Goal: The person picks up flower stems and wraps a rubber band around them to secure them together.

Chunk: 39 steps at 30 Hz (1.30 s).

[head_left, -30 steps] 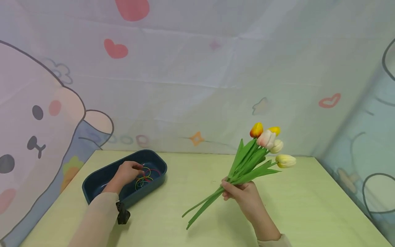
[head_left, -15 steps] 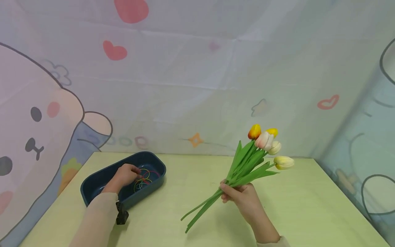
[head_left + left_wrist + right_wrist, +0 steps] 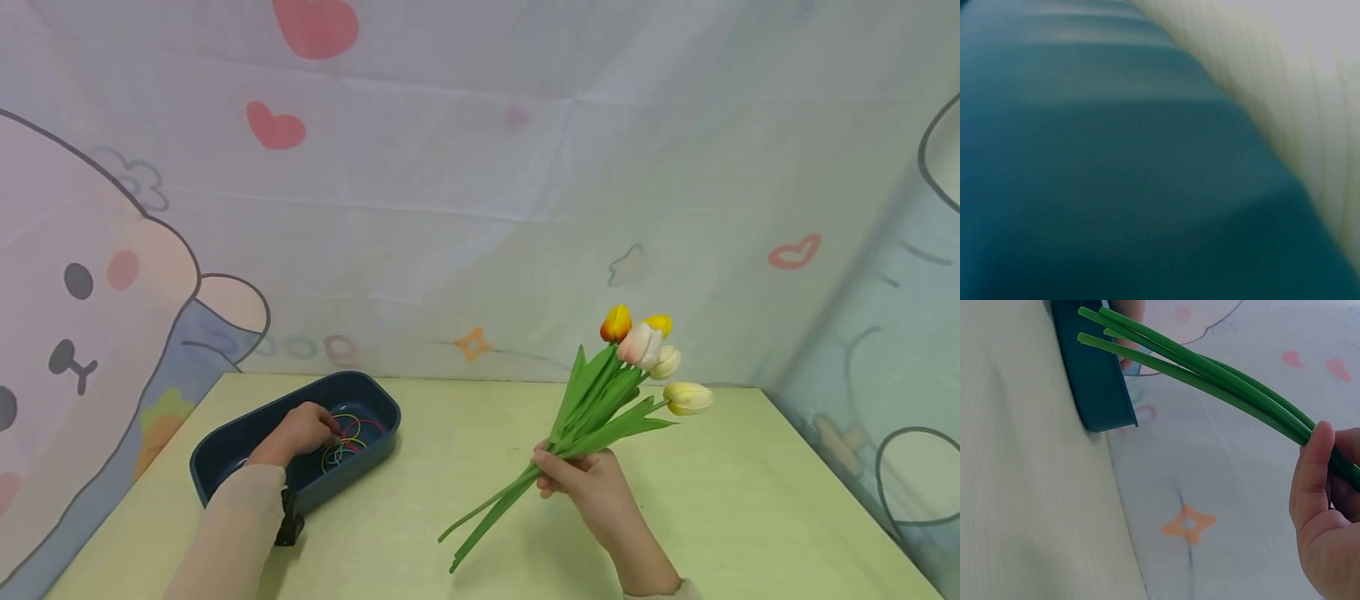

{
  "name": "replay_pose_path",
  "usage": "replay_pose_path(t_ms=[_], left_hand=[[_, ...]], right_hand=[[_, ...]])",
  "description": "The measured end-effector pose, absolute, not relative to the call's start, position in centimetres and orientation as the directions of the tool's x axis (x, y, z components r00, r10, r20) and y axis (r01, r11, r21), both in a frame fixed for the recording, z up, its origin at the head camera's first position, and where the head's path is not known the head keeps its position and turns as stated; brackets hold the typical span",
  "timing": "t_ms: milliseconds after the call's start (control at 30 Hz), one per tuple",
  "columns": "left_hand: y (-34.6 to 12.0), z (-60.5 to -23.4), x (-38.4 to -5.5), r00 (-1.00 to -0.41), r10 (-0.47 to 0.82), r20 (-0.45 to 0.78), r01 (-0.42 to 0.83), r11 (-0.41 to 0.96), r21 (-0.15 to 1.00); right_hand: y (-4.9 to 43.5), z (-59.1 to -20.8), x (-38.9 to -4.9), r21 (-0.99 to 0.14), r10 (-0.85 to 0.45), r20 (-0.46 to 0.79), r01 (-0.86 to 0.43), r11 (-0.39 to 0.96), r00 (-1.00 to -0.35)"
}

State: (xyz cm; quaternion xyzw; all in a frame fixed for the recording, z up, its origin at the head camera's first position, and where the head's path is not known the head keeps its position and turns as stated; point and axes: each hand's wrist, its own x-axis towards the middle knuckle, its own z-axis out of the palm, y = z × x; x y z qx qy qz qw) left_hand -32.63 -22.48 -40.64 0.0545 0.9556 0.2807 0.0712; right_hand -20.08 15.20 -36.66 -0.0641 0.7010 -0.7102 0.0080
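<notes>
My right hand point(image 3: 588, 485) grips a bunch of artificial tulips point(image 3: 600, 408) by the green stems, held over the table. The blooms, orange, yellow, pink and cream, point up and right; the stem ends slant down left. In the right wrist view, thumb and fingers close round the stems point(image 3: 1210, 378). My left hand point(image 3: 303, 429) reaches into a dark blue plastic box point(image 3: 356, 475), fingers bent down at several coloured rubber bands point(image 3: 345, 452). The fingertips are partly hidden, and I cannot tell if they pinch a band. Close up, the left wrist view shows the box wall point(image 3: 1135, 156).
The pale yellow-green table point(image 3: 450, 433) runs back to a printed cloth backdrop point(image 3: 480, 208) with hearts and a bear. A black strap device point(image 3: 288, 525) sits on my left wrist, beside the box's near wall.
My left fingers have sunk slightly lower among the rubber bands. The right hand keeps its hold on the tulips, almost still; the whole head view has shifted a little.
</notes>
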Motion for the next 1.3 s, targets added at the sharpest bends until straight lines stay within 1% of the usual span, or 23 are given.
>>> replay_pose_path(t_ms=[433, 1300], left_hand=[[-22.27, -40.95, -32.75, -0.984, 0.145, -0.103, 0.072, 0.854, 0.514], [-22.29, -40.93, -32.73, -0.98, 0.179, -0.089, 0.108, 0.849, 0.517]], right_hand=[[15.28, -36.63, -20.19, -0.996, -0.109, 0.088, -0.086, -0.025, -0.99], [15.89, -36.49, -20.37, -0.993, -0.126, 0.115, -0.111, -0.039, -0.985]])
